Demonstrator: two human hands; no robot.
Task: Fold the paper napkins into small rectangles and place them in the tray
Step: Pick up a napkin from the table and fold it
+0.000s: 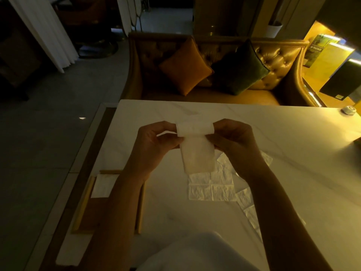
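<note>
Both hands hold a white paper napkin (197, 153) up above the table, a narrow strip with its top end rolled over away from me. My left hand (156, 141) pinches its left edge and my right hand (232, 139) pinches its right edge. Under the hands, several unfolded napkins (211, 185) lie spread flat on the white table (273, 133). To the left sits a wooden tray (86, 204) with one folded white napkin (102, 185) at its far end; my left forearm hides part of the tray.
A leather bench with an orange cushion (184, 68) and a dark green cushion (241, 68) stands beyond the table's far edge. A small round white object (349, 110) sits at the table's far right. Floor lies to the left.
</note>
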